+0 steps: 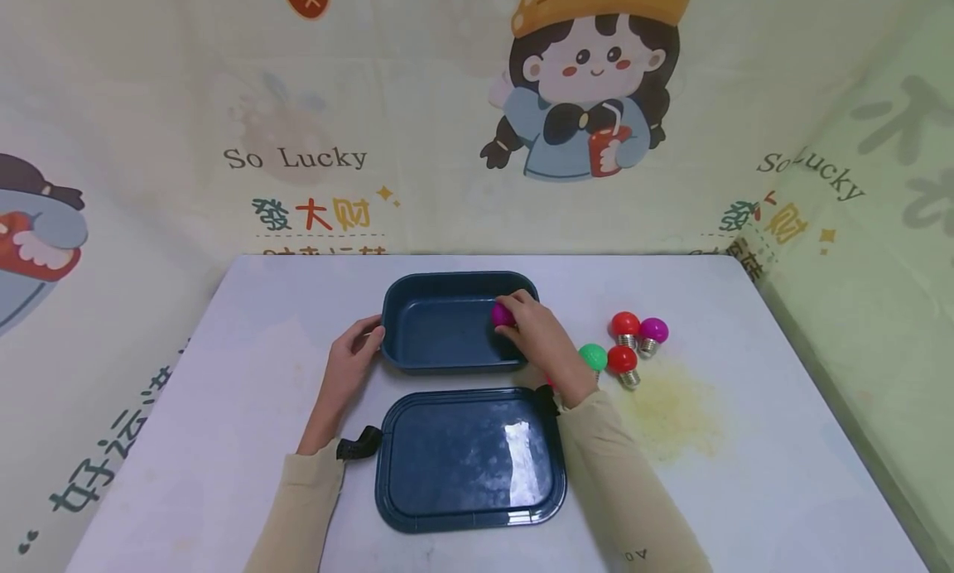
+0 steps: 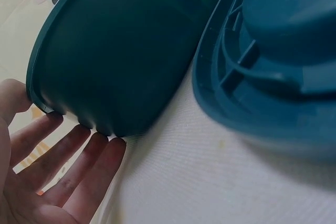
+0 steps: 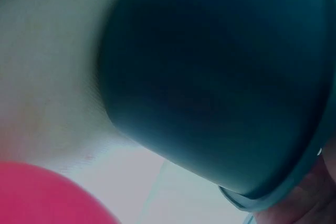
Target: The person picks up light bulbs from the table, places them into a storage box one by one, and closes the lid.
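In the head view we see the lid [image 1: 469,465] nearest, in front of the box [image 1: 447,368]. At the box's left end, the left hand [image 1: 352,353] touches it, fingers fairly straight; loose bulbs [image 1: 622,358] lie right of it. Over its right end, the right hand [image 1: 532,325] pinches a purple bulb [image 1: 502,315], probably light, stiff, slippery, best held round the dome.

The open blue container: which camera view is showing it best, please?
The head view: it shows the container from above, almost whole, inside included, though the right hand hides part. The left wrist view shows part of its outer wall, touched by the left hand; the right wrist view, only outer wall and rim.
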Demonstrator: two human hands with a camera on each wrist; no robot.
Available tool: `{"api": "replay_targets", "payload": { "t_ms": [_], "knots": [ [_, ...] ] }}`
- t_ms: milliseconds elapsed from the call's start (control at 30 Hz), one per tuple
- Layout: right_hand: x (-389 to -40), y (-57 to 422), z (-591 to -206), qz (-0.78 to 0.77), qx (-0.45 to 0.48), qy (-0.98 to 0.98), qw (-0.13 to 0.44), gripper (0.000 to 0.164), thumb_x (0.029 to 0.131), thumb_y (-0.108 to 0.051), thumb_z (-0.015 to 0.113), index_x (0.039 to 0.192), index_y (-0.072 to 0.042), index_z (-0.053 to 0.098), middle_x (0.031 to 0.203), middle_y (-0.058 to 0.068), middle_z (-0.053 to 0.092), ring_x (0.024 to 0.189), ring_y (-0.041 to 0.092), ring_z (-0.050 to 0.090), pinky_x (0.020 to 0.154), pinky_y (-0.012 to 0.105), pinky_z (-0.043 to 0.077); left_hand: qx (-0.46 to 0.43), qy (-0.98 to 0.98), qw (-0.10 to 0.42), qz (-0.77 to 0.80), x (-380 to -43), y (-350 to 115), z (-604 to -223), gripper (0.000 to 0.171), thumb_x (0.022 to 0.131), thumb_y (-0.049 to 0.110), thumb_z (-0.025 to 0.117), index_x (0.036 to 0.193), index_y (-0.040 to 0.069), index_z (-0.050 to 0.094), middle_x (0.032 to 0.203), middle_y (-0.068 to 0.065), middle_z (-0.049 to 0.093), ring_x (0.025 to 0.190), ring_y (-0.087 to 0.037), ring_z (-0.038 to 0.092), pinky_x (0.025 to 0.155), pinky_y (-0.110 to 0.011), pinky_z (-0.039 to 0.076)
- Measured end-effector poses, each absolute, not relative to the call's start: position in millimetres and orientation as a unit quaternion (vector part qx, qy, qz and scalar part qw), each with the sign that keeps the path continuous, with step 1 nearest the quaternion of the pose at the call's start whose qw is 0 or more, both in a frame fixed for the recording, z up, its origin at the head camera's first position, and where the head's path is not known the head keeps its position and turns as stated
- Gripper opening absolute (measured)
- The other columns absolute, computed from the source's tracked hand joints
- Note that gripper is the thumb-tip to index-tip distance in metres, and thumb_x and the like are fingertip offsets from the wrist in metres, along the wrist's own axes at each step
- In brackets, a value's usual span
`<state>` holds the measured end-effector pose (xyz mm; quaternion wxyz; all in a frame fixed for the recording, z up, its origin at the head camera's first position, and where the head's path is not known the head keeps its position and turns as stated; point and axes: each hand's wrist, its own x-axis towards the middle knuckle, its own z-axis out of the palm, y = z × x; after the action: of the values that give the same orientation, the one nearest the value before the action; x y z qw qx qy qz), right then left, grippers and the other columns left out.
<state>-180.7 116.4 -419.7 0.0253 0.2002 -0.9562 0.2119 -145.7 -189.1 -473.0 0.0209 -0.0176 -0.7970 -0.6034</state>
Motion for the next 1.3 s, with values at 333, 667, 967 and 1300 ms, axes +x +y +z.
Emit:
{"api": "replay_targets", "payload": {
  "t_ms": [333,667,967,1300],
  "knots": [
    [-184.3,112.1,-423.9,0.187,0.196,-0.963,0.014,0.048,0.089,-0.018,0.076,0.131,-0.002,0.061,0.121,0.017,0.062,0.104,0.029,0.066,0.094,0.04,0.055,-0.018,-0.802,0.033,-0.596,-147.5,-189.8,-479.7,0.047,0.103,0.033,0.055,0.139,0.003,0.055,0.138,-0.017,0.057,0.106,0.01,0.056,0.088,-0.008,0.048],
    [-186.6,108.4,-430.1,0.155,0.206,-0.966,0.028,0.044,0.088,-0.019,0.077,0.128,-0.003,0.064,0.118,0.015,0.064,0.1,0.028,0.067,0.09,0.042,0.057,-0.017,-0.796,0.03,-0.604,-149.2,-190.5,-481.9,0.045,0.103,0.031,0.055,0.139,0.003,0.055,0.137,-0.018,0.056,0.118,-0.018,0.061,0.089,-0.009,0.048],
    [-187.2,105.2,-431.1,0.131,0.208,-0.969,0.036,0.044,0.088,-0.021,0.077,0.127,-0.004,0.065,0.117,0.016,0.065,0.097,0.028,0.069,0.088,0.042,0.058,-0.016,-0.794,0.032,-0.607,-147.8,-190.6,-480.4,0.045,0.103,0.03,0.055,0.139,0.002,0.055,0.137,-0.019,0.056,0.123,-0.031,0.059,0.088,-0.008,0.048],
    [-187.2,103.8,-431.4,0.123,0.202,-0.971,0.025,0.045,0.089,-0.021,0.076,0.128,-0.004,0.064,0.117,0.016,0.065,0.097,0.027,0.068,0.087,0.042,0.058,-0.02,-0.793,0.025,-0.608,-146.3,-188.9,-475.0,0.043,0.104,0.022,0.054,0.141,-0.001,0.052,0.139,-0.023,0.054,0.125,-0.037,0.057,0.087,-0.005,0.046]
  ]
}}
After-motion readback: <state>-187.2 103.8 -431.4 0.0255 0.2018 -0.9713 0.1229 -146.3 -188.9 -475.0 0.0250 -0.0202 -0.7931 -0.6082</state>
